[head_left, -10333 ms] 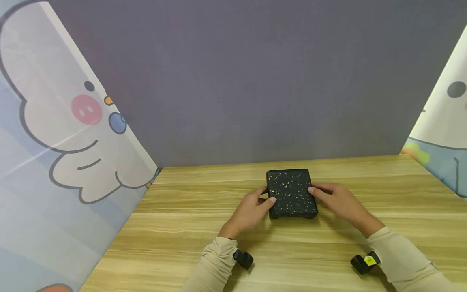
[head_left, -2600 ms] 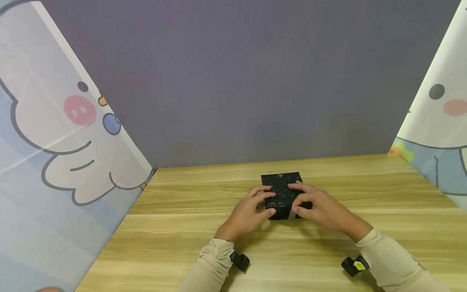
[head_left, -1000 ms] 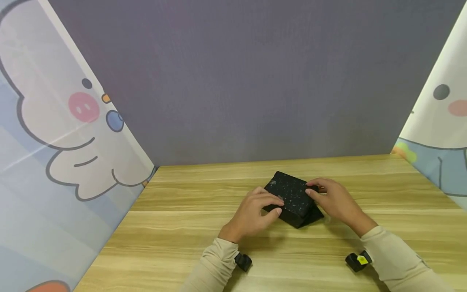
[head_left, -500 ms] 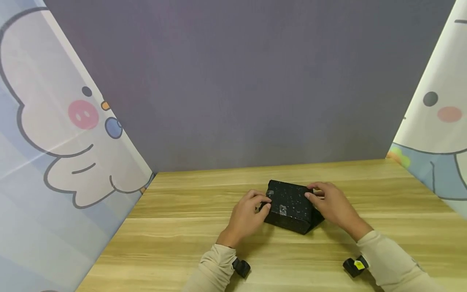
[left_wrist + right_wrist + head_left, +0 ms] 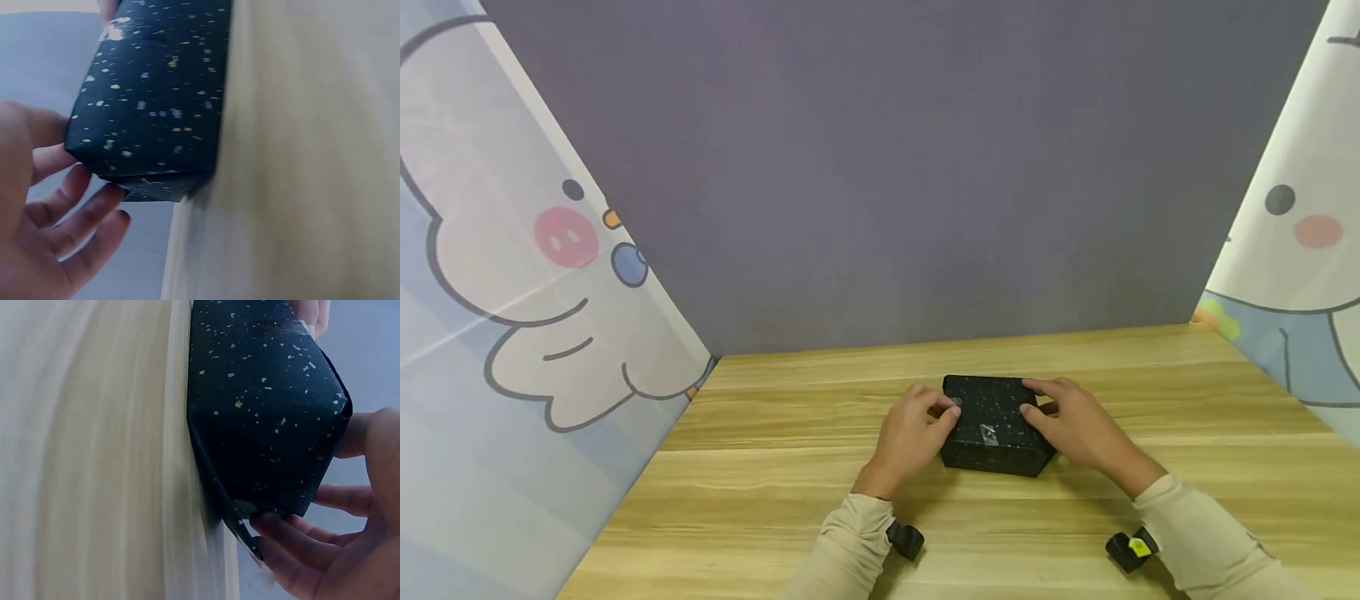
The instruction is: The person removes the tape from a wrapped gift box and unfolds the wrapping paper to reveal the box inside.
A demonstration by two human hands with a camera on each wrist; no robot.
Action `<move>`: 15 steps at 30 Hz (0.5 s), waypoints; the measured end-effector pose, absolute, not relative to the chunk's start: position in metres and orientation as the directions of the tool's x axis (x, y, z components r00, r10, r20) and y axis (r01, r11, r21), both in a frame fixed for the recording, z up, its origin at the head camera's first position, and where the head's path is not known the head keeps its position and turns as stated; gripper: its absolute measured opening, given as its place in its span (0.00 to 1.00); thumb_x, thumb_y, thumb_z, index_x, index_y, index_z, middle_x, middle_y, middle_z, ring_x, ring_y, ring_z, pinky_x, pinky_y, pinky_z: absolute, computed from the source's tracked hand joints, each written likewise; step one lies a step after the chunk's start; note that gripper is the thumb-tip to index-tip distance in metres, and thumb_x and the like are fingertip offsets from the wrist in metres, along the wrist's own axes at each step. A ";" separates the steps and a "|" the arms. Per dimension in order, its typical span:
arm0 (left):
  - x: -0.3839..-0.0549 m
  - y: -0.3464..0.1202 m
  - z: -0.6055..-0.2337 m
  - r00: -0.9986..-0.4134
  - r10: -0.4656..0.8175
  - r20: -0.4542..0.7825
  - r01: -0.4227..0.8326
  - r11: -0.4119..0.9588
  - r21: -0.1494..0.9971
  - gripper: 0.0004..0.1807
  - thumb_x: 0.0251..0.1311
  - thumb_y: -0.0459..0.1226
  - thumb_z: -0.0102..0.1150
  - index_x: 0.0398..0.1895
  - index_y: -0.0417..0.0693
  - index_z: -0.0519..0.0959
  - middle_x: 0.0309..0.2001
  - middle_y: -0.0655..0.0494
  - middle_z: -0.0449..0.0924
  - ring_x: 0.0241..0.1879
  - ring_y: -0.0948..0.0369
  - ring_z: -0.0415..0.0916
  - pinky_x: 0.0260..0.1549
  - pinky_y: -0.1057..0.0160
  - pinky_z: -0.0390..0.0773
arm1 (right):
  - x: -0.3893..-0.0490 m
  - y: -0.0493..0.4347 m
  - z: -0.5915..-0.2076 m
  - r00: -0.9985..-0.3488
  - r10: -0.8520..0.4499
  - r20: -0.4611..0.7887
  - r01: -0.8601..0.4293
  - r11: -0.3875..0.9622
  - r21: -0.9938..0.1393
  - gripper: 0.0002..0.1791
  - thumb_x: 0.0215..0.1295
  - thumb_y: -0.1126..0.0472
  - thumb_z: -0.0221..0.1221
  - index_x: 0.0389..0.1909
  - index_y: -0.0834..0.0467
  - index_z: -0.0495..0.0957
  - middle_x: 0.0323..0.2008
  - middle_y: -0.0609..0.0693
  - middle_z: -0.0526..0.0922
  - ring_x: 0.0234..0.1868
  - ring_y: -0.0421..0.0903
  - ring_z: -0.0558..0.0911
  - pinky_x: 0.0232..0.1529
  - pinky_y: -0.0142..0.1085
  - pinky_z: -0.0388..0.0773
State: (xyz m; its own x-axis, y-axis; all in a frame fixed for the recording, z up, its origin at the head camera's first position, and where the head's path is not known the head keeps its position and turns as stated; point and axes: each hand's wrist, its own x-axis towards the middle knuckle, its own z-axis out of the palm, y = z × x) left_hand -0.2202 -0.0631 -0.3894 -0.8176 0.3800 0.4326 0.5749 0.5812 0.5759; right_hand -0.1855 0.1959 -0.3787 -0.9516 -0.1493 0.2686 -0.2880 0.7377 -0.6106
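A gift box wrapped in black paper with pale and gold flecks [image 5: 992, 408] rests on the table in the head view. Clear tape [image 5: 988, 434] lies over its upper front edge. My left hand [image 5: 912, 433] holds the box's left end, thumb and forefinger at the top corner; in the left wrist view its other fingers [image 5: 94, 212] are by the folded end paper. Around the right end is my right hand [image 5: 1075, 421], thumb on top. The right wrist view shows a loose triangular paper flap [image 5: 219, 494] at that end, with fingertips [image 5: 269, 525] against it.
The wood-grain table [image 5: 760, 500] spreads around the box. Behind it rises a grey panel [image 5: 910, 183]. Cartoon-printed sheets stand at the left [image 5: 490, 350] and the right [image 5: 1307, 333]. A black wrist camera [image 5: 906, 540] sits at the left sleeve, another [image 5: 1127, 550] at the right.
Over the last second the box has turned from slanted to nearly square with the table. My left hand has shifted from its front top to its left end, uncovering the tape.
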 end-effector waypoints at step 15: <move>-0.228 -0.055 -0.382 -0.907 0.246 0.341 0.415 0.654 0.632 0.11 0.66 0.51 0.64 0.28 0.61 0.81 0.26 0.69 0.75 0.21 0.68 0.68 0.21 0.65 0.69 | -0.178 0.197 -0.384 -0.949 -0.197 0.245 -0.312 0.688 -0.655 0.32 0.73 0.40 0.55 0.70 0.56 0.71 0.65 0.65 0.72 0.54 0.63 0.82 0.46 0.57 0.81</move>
State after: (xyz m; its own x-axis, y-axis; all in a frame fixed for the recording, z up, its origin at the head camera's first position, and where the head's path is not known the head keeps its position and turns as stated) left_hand -0.2276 -0.0547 -0.3816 -0.9072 0.2456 0.3415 0.4151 0.6541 0.6323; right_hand -0.1779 0.1973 -0.3835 -0.9492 -0.1974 0.2452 -0.3123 0.6883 -0.6548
